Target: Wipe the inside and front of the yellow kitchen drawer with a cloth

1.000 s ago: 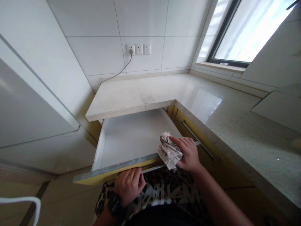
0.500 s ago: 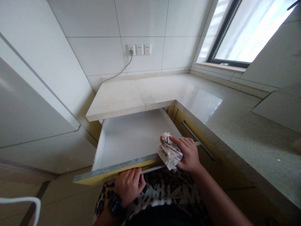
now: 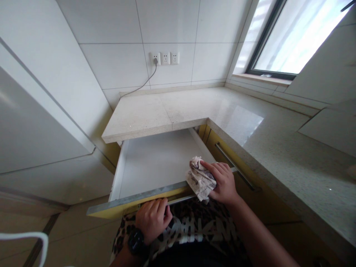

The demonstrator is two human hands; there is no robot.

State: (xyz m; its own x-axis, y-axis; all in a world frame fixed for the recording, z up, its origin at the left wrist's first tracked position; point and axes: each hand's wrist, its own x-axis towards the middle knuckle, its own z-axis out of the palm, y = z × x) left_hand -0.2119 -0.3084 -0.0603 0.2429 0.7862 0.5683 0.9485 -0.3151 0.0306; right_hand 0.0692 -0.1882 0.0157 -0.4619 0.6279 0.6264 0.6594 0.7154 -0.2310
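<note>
A pulled-out drawer [image 3: 155, 159] with a white inside and a yellow front juts from under the countertop. My left hand [image 3: 153, 218], with a black watch on the wrist, has its fingers curled over the metal handle [image 3: 180, 200] on the drawer front. At the drawer's front right corner, my right hand [image 3: 224, 183] grips a crumpled, stained cloth [image 3: 200, 181]. The cloth hangs over the top edge of the drawer front. The fingers' undersides are hidden on both hands.
An L-shaped stone countertop [image 3: 150, 111] overhangs the drawer and runs along the right. Below it on the right is a yellow cabinet front with a bar handle [image 3: 235, 167]. A cord [image 3: 141, 87] runs from a wall socket [image 3: 155, 58]. White cabinets [image 3: 55, 111] stand on the left.
</note>
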